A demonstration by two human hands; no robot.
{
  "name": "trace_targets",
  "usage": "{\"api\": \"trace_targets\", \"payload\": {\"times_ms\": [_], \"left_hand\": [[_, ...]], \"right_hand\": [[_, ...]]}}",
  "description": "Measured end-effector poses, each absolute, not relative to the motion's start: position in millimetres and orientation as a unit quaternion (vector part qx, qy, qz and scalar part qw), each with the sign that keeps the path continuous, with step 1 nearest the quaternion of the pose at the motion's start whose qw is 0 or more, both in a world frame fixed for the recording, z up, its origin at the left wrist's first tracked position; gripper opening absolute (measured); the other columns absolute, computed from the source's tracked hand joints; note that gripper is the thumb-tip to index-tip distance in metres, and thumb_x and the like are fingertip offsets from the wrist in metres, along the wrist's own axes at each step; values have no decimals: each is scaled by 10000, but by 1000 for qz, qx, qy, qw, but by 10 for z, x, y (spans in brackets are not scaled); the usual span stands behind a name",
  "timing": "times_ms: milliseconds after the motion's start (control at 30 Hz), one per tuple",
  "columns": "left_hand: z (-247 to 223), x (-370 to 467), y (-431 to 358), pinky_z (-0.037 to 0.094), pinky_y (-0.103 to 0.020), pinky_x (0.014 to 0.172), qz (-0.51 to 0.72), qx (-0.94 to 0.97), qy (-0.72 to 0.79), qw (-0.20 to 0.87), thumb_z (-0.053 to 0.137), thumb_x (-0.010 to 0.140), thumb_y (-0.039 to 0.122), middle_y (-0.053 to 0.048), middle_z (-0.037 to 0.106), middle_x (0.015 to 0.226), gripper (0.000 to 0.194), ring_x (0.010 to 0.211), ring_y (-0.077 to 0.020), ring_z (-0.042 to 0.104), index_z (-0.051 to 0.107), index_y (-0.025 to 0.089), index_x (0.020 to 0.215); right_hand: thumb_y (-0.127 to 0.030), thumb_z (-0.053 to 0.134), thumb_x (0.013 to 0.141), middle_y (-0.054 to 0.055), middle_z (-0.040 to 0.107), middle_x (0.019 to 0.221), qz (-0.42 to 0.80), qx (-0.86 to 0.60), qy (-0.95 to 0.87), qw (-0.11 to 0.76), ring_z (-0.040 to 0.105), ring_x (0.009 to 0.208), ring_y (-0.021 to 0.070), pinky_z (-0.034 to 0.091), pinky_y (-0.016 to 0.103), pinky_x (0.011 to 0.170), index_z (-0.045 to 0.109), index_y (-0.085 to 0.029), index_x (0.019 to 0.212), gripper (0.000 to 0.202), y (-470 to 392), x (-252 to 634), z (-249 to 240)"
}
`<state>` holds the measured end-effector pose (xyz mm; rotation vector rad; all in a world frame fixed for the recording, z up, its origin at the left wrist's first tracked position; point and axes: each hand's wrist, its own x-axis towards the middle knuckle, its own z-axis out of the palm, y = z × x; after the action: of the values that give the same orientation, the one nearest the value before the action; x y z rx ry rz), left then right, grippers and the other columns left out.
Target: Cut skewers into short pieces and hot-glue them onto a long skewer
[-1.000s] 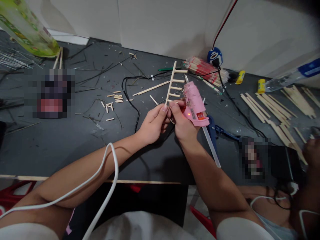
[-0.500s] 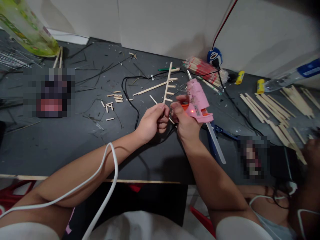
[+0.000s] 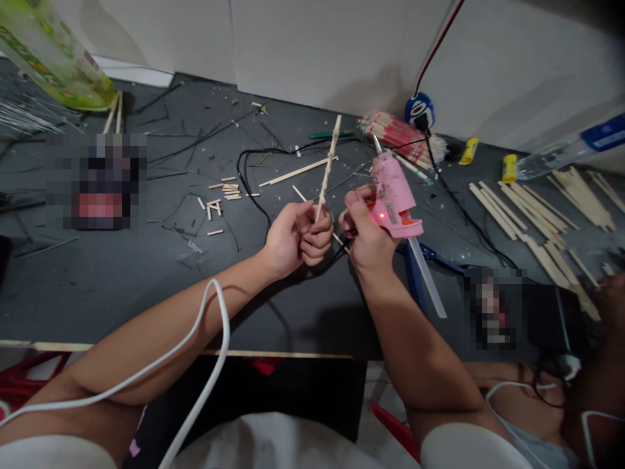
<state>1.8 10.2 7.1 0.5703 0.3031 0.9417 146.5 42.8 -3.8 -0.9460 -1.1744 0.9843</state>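
Between the thumb and fingers of my left hand (image 3: 303, 238) is the lower end of a thin wooden stick (image 3: 329, 163), held upright with small joints along its length. Its short side pegs are seen nearly end-on. My right hand (image 3: 368, 228) grips a pink hot glue gun (image 3: 393, 189) by the handle, its red light lit and its metal nozzle pointing up and away. A translucent glue stick (image 3: 427, 277) sticks out of the gun's rear. The nozzle is apart from the wooden stick, to its right.
Short cut pegs (image 3: 229, 190) lie left of my hands, near a black cable (image 3: 239, 163). A longer stick (image 3: 297, 170) rests behind them. Wooden strips (image 3: 522, 208), a plastic bottle (image 3: 551, 156) and a bagged stick bundle (image 3: 400, 137) are to the right. Another person's hand (image 3: 612, 299) shows at the right edge.
My left hand has turned the wooden stick, so its side pegs no longer point right. My right hand and the glue gun have shifted slightly right, away from it.
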Motion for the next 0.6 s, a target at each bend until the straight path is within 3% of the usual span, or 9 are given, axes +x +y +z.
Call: {"api": "trace_targets", "payload": {"times_ms": [133, 267, 333, 467, 600], "left_hand": [[74, 39, 81, 152, -165, 401, 448, 283, 178, 829, 557, 907, 612, 94, 208, 602, 483, 448, -46, 127, 360, 226, 695], [44, 71, 44, 181, -174, 395, 471, 303, 215, 800, 706, 770, 328, 92, 264, 598, 338, 443, -47, 176, 387, 226, 720], [39, 84, 27, 172, -174, 397, 485, 316, 233, 781, 746, 775, 296, 93, 281, 590, 347, 444, -47, 194, 410, 224, 729], [61, 100, 15, 154, -185, 381, 502, 330, 261, 756, 757, 861, 586, 97, 260, 565, 513, 432, -44, 191, 433, 219, 710], [75, 99, 23, 118, -187, 381, 504, 314, 255, 763, 768, 806, 696, 97, 215, 573, 634, 431, -34, 158, 372, 223, 661]], "right_hand": [[-483, 841, 852, -59, 523, 657, 412, -434, -528, 603, 477, 485, 80, 373, 247, 442, 650, -240, 857, 309, 406, 1472, -32], [-475, 834, 861, -53, 530, 664, 397, -432, -541, 603, 483, 486, 86, 387, 256, 448, 647, -246, 869, 296, 404, 1474, -36], [-474, 839, 857, -53, 525, 655, 398, -426, -540, 607, 478, 481, 88, 390, 260, 445, 645, -247, 861, 299, 410, 1471, -41], [-508, 812, 874, -53, 498, 629, 397, -432, -544, 600, 453, 459, 99, 375, 273, 422, 641, -256, 878, 305, 426, 1468, -57], [-551, 748, 909, -44, 522, 724, 406, -419, -556, 593, 447, 472, 95, 365, 277, 423, 605, -273, 980, 321, 465, 1505, -98]]}}
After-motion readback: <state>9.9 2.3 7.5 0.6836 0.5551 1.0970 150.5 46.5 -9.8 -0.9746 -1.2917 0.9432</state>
